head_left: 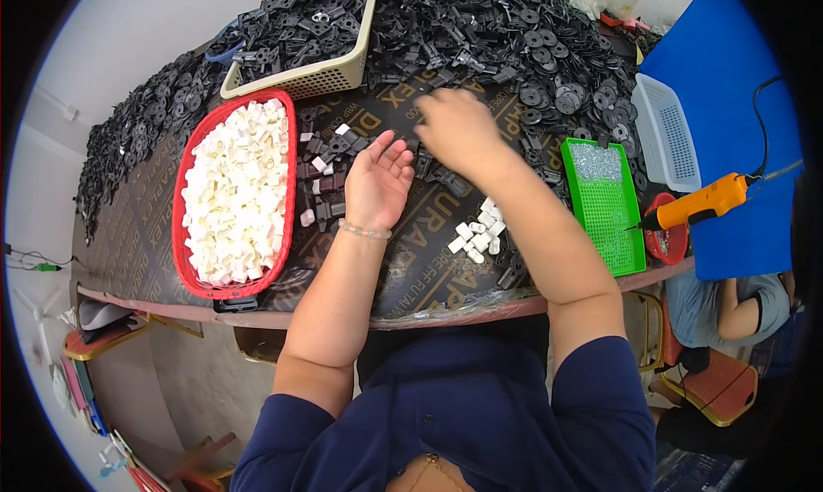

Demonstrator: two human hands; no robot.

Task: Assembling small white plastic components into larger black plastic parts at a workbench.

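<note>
My left hand (380, 183) is turned palm up over the table, its fingers loosely curled, with nothing visible in it. Beside it, on the left, lie black plastic parts (330, 209), some with white pieces on them. My right hand (459, 132) is just beyond, back upward, reaching toward the middle of the table. Its fingers are bent and blurred, so I cannot tell whether anything is between them. More black parts (444, 179) lie below that hand, between my wrists. Small white blocks (478, 231) sit in a loose cluster near my right forearm.
A red basket (290, 192) full of white pieces stands left; a cream basket (300, 85) of black parts is behind it. Black parts (480, 29) heap along the back. At right are a green tray (639, 235) with small metal pieces, a white basket (669, 132) and an orange electric screwdriver (699, 202).
</note>
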